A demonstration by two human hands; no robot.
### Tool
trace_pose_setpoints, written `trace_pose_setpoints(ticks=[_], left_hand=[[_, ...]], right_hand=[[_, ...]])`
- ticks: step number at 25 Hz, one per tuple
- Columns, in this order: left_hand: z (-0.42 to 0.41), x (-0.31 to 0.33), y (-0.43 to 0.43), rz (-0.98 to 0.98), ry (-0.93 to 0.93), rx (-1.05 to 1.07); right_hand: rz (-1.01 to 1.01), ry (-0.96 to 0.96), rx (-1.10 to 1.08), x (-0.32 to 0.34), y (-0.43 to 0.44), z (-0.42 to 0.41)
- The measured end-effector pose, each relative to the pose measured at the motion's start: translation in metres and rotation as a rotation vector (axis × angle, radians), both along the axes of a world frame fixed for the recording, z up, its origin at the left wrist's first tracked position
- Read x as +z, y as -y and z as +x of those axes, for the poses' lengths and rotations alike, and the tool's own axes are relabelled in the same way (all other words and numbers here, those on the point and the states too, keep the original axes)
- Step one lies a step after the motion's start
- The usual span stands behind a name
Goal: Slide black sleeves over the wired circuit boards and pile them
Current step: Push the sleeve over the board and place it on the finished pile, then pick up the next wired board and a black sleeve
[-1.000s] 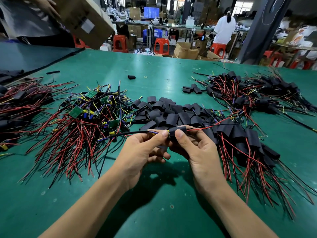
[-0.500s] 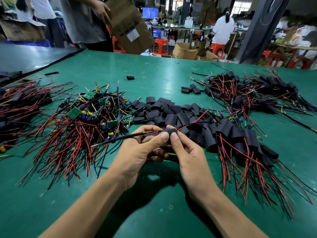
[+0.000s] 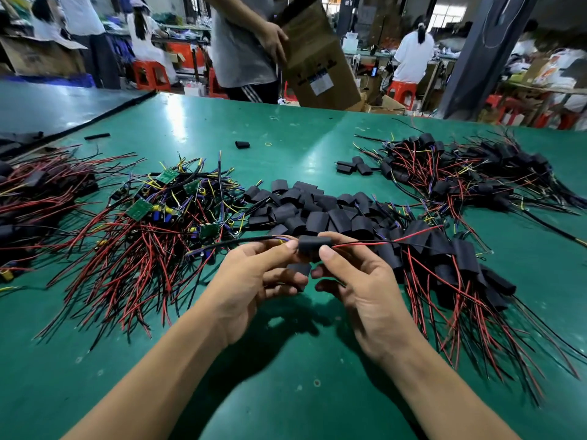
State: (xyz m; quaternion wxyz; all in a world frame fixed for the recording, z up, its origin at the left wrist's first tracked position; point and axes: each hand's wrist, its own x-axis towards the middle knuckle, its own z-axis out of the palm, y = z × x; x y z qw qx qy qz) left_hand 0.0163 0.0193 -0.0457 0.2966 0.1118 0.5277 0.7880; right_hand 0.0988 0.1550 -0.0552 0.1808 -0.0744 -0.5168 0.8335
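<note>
Above the green table, both hands hold one wired board inside a black sleeve [image 3: 313, 244]. My left hand [image 3: 254, 277] pinches the sleeve's left end, where a black cable runs out leftward. My right hand [image 3: 352, 281] pinches its right end, where red wires lead off to the right. A second black sleeve [image 3: 298, 268] sits between my lower fingers. Bare green circuit boards with red and black wires [image 3: 152, 223] lie heaped at the left. Loose empty sleeves [image 3: 305, 206] lie behind my hands. Sleeved boards [image 3: 451, 258] are piled at the right.
More sleeved bundles lie at the far right [image 3: 460, 173] and the far left [image 3: 35, 198]. A stray sleeve [image 3: 242, 144] lies on the green table [image 3: 286, 392]. A person holding a cardboard box [image 3: 317, 61] stands at the far edge. Other people work at benches behind.
My hands have drawn apart a little, showing more of the sleeve, with its red wires now stretched to the right. The person with the box has moved right along the far edge.
</note>
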Motion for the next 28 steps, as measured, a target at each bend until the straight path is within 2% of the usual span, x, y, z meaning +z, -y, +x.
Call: trace_pose_setpoints(ticks=[3,6,9,12,15,18,21,23,25,28], left_hand=[[-0.003,-0.002,0.002,-0.06,-0.074,0.017],[-0.004,-0.005,0.004,-0.132,-0.162,0.013],[-0.003,-0.007,0.004,-0.158,-0.2,0.013],[-0.006,-0.007,0.005,-0.206,-0.246,0.091],[-0.019,-0.013,0.012,-0.421,-0.425,0.305],[-0.034,-0.018,0.02,-0.552,-0.416,0.48],[-0.039,-0.02,0.024,-0.447,-0.293,0.559],[-0.04,-0.023,0.025,-0.407,-0.31,0.595],[-0.041,-0.024,0.026,-0.421,-0.366,0.62],[-0.044,-0.022,0.028,-0.458,-0.316,0.6]], right_hand=[[-0.085,0.06,0.072,0.002,0.003,0.001],[-0.043,0.162,0.101,0.003,0.0,0.001],[-0.092,0.126,0.048,0.008,-0.004,0.0],[-0.362,-0.008,-0.109,0.017,-0.022,0.002],[-0.72,-0.138,-0.246,0.023,-0.048,0.008],[-0.831,-0.158,-0.305,0.02,-0.058,0.009],[-0.788,-0.098,-0.267,0.015,-0.052,0.007],[-0.685,-0.04,-0.251,0.013,-0.047,0.005],[-0.588,0.026,-0.276,0.011,-0.045,0.004],[-0.389,0.147,-0.362,0.006,-0.046,0.001]])
